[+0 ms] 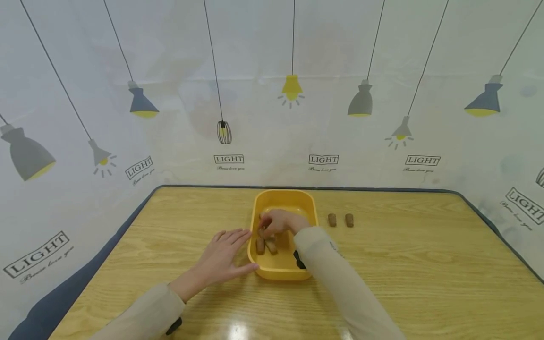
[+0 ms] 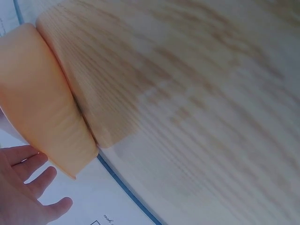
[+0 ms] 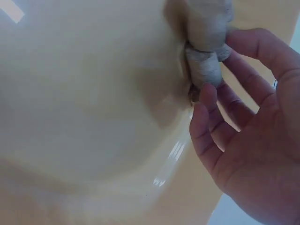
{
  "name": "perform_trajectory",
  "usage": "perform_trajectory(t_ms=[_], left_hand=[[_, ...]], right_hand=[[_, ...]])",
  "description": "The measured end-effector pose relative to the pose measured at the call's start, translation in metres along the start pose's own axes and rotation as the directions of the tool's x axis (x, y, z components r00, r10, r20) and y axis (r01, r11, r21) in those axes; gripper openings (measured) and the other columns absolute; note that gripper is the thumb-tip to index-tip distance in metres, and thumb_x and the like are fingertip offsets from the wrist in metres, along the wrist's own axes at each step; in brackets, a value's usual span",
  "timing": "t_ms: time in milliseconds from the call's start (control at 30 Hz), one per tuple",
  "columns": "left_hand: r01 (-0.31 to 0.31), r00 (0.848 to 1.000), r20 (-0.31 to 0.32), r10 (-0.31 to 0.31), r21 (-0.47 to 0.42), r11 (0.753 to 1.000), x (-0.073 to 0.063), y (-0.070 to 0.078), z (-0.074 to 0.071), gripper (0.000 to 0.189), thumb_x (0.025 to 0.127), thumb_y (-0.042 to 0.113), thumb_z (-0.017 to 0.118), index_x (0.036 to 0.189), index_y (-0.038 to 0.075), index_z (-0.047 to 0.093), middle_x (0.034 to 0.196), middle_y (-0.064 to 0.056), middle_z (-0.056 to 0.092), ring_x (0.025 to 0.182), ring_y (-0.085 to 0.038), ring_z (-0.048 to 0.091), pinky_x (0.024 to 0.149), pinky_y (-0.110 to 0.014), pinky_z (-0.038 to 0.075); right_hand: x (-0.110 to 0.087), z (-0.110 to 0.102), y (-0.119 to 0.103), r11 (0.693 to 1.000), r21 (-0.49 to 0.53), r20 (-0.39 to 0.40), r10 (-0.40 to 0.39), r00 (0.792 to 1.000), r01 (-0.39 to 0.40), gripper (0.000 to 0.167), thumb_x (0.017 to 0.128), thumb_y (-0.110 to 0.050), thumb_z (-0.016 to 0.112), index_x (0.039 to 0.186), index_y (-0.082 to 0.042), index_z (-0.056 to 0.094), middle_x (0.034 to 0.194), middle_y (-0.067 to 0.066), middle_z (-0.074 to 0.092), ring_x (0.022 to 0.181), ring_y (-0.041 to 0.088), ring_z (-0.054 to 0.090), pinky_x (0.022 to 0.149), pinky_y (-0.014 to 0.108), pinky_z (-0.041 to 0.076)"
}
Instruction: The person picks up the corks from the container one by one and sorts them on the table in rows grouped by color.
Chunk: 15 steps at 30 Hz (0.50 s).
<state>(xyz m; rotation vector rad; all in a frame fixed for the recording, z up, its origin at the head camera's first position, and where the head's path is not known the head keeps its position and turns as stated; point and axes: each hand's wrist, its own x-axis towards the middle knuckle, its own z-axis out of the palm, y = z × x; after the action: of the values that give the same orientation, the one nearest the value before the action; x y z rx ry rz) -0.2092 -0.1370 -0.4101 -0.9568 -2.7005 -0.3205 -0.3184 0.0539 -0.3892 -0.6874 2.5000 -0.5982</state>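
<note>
A yellow rectangular plastic bin (image 1: 282, 274) stands on the table. Inside it, along the left side, lie several brown cork stoppers (image 1: 272, 246). My right hand (image 1: 278, 223) reaches into the bin, its fingers curled round a cork stopper (image 3: 206, 28) in the right wrist view. Another cork stopper (image 3: 205, 70) sits right beside it, against the fingertips. My left hand (image 1: 223, 257) is spread at the bin's left side, with thumb and fingertips at the rim; in the left wrist view its fingers (image 2: 44, 180) overlap the bin wall (image 2: 51, 103).
Two more cork stoppers, a left one (image 1: 332, 220) and a right one (image 1: 349, 220), stand on the wooden table (image 1: 425, 255) to the right of the bin. A white curtain (image 1: 263, 94) printed with lamps hangs behind the table's far edge and around its sides.
</note>
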Motion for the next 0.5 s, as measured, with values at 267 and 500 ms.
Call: perform_trajectory(t_ms=[267, 500], left_hand=[[0.017, 1.000, 0.021, -0.017, -0.005, 1.000, -0.0002, 0.0014, -0.0005, 0.080, 0.078, 0.065, 0.044, 0.130, 0.004, 0.044, 0.130, -0.008, 0.043, 0.120, -0.027, 0.035, 0.096, -0.050, 0.023], [-0.005, 1.000, -0.013, 0.005, -0.007, 1.000, 0.0001, 0.0002, -0.0005, 0.080, 0.078, 0.065, 0.045, 0.128, 0.003, 0.046, 0.128, -0.010, 0.045, 0.118, -0.027, 0.037, 0.095, -0.050, 0.024]], right_hand=[[0.0032, 0.0024, 0.0095, 0.999, 0.009, -0.038, -0.032, 0.999, 0.032, 0.024, 0.078, -0.011, 0.064, 0.103, -0.013, 0.065, 0.095, -0.004, 0.059, 0.084, 0.011, 0.050, 0.079, 0.026, 0.040], [0.0011, 0.0019, 0.0061, 0.999, 0.023, 0.032, -0.045, 0.999, 0.044, 0.037, 0.076, -0.011, 0.066, 0.112, -0.010, 0.060, 0.103, -0.002, 0.056, 0.092, 0.013, 0.048, 0.085, 0.029, 0.038]])
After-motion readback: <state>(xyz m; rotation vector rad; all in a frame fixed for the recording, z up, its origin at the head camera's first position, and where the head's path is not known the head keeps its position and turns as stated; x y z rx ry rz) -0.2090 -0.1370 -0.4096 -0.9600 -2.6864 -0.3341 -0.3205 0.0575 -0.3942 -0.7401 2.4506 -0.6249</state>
